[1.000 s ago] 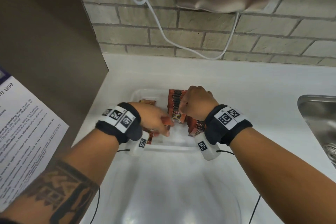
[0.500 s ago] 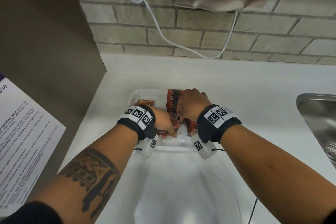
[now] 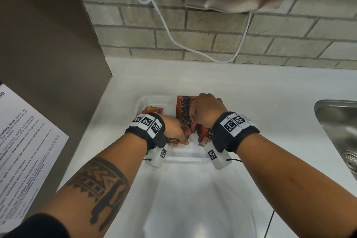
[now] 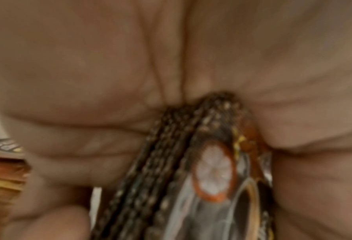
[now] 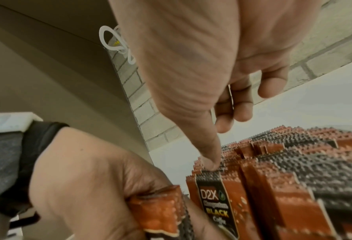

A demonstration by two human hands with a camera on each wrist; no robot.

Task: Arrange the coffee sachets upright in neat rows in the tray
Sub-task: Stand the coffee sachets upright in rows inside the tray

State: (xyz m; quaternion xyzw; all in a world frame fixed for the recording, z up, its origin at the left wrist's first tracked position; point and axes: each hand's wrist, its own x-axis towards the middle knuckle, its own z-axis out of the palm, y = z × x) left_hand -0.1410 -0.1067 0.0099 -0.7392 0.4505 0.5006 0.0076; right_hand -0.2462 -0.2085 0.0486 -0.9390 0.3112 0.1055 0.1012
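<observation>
Feeding a handful of sachets into the standing row

My left hand [image 3: 174,131], at centre frame in the head view, is clamped round a small bunch of sachets [image 4: 191,170], their crimped ends fanning out of my fist. My right hand [image 3: 206,110], just right of it, has its thumb [image 5: 209,155] pressed on the top edge of the front packet of the row [image 5: 273,170], its other fingers loosely curled and holding nothing. I judge I'm mid-task: the row stands in the right half of the tray [image 3: 143,100], with loose sachets [image 3: 152,110] lying flat at its upper left. Next, I'd say, comes slipping my bunch in front of the row, crimped ends up. The row's packets stand with long axes vertical, faces towards me.
</observation>
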